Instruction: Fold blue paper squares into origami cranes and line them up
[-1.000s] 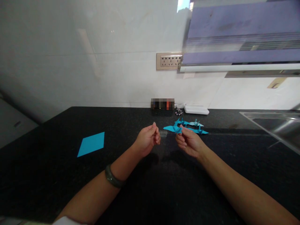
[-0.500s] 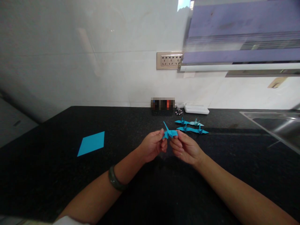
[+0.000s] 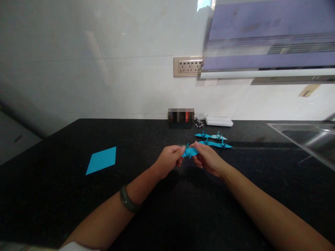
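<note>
Through the head camera I see both bare hands meeting over the black countertop (image 3: 183, 216), with a blue folded paper crane (image 3: 190, 152) between them. The left hand (image 3: 170, 160) pinches one end of it, thumb on top, and the right hand (image 3: 209, 158) pinches the other end, so both grips are narrow and closed on paper. The fingers hide part of the folds from me. Just beyond the right hand, four finished cranes (image 3: 223, 145) sit on the counter in two close rows; the back right one is paler than the rest. Well to the left, a flat blue sheet of paper (image 3: 101, 160) lies alone.

For containers, I have the metal sink (image 3: 288, 138) set into the counter at far right; its basin is cut off by my view, so I cannot tell everything it holds. Against the wall stands a dark box-like object (image 3: 181, 115), pixelated, its contents unreadable. Beside it lie a beaded loop (image 3: 199, 123) and a long white object (image 3: 218, 121).
</note>
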`<state>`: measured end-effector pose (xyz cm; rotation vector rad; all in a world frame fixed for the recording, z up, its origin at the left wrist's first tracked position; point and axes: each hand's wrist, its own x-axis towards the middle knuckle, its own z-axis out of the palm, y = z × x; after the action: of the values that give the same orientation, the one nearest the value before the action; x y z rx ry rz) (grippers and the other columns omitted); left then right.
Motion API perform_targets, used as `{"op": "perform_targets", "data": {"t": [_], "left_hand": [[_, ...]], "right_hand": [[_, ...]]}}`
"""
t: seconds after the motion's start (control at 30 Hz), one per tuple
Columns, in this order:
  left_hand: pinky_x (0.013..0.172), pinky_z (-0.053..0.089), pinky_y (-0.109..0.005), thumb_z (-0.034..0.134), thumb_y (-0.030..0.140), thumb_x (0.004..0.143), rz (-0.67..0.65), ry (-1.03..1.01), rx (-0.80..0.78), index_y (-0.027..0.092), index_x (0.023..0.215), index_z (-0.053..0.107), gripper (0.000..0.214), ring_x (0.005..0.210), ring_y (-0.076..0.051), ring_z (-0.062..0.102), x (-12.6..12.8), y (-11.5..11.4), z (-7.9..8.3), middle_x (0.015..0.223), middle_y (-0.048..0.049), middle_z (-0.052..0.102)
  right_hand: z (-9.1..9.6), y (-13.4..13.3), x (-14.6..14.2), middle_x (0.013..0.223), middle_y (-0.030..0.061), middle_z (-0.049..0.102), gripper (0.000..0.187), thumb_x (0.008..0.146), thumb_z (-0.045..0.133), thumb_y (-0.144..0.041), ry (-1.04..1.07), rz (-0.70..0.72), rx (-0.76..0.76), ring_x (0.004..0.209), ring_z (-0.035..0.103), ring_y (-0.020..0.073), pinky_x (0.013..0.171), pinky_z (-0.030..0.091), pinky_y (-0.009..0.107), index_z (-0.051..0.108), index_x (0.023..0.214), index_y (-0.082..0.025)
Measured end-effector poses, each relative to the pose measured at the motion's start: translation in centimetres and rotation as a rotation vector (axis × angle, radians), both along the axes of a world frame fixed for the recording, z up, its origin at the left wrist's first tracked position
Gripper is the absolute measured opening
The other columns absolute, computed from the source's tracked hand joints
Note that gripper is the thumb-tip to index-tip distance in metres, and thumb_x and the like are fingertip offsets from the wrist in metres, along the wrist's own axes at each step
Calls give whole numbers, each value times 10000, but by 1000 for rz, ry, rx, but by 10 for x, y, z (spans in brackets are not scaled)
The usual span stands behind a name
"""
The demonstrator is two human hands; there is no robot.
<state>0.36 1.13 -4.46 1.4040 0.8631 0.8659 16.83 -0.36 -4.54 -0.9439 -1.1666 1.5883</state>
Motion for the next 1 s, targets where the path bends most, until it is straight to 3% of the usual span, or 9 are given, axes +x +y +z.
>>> {"op": "perform_targets", "data": {"t": [0.07, 0.2, 0.37, 0.5, 0.57, 0.67, 0.73, 0.83, 1.0], "left_hand": [[459, 305, -220, 480, 452, 785, -33, -9, -15, 142, 553, 477, 387, 422, -75, 406, 0, -1, 0, 447, 26, 460], [459, 319, -217, 485, 452, 787, -100, -211, -172, 148, 590, 463, 363, 415, -74, 405, 0, -2, 1, 454, 36, 451], [458, 333, -206, 507, 413, 791, -119, -431, -362, 155, 605, 420, 330, 404, -63, 385, -2, -1, 7, 456, 52, 406], [449, 327, -186, 472, 373, 823, -59, -563, -415, 162, 622, 409, 298, 396, -56, 361, -9, 6, 10, 447, 68, 357], [441, 327, -197, 445, 430, 821, -29, -516, -382, 164, 617, 424, 336, 390, -65, 377, -11, 10, 8, 441, 58, 380], [411, 316, -222, 342, 622, 769, -26, -277, -355, 146, 592, 479, 526, 376, -89, 414, -9, 10, 4, 444, 8, 453], [422, 322, -219, 432, 575, 759, -37, -196, -319, 136, 607, 500, 470, 389, -86, 429, -5, 6, 1, 464, 4, 477], [428, 311, -205, 510, 450, 774, -62, -281, -312, 146, 599, 458, 354, 387, -69, 404, 0, 1, 2, 454, 33, 441], [434, 328, -202, 436, 398, 832, -115, -428, -496, 152, 608, 426, 332, 383, -65, 381, 0, 0, 6, 445, 46, 395]], "right_hand": [[-3, -2, -2, 445, -73, 381, 322, 782, 520, -464, -17, 84, 13, 356, 271, 49, 332, 211, 176, 465, 654, -174], [-7, -4, -1, 462, -73, 385, 297, 788, 542, -406, 148, 211, -38, 371, 268, 43, 352, 203, 171, 435, 635, -175], [-11, -3, 0, 471, -69, 388, 279, 793, 551, -380, 262, 223, -78, 378, 268, 40, 357, 183, 167, 427, 648, -177], [-11, -1, 4, 479, -73, 391, 269, 761, 592, -371, 317, 158, -102, 379, 280, 42, 352, 177, 157, 413, 670, -191], [-10, -1, 4, 474, -76, 395, 280, 743, 607, -384, 297, 132, -98, 371, 279, 42, 346, 179, 157, 413, 674, -194], [-9, 0, 1, 451, -76, 389, 297, 751, 590, -403, 189, 115, -59, 351, 262, 37, 333, 178, 166, 423, 646, -181], [-9, -1, -2, 437, -77, 383, 306, 762, 575, -413, 125, 105, -33, 343, 255, 35, 329, 176, 170, 434, 635, -173], [-8, -4, -5, 455, -77, 378, 303, 776, 566, -408, 161, 140, -49, 354, 252, 33, 337, 174, 166, 430, 642, -172], [-6, -8, -6, 523, -77, 368, 253, 768, 595, -364, 328, 206, -88, 389, 251, 35, 359, 189, 159, 432, 703, -182]]}}
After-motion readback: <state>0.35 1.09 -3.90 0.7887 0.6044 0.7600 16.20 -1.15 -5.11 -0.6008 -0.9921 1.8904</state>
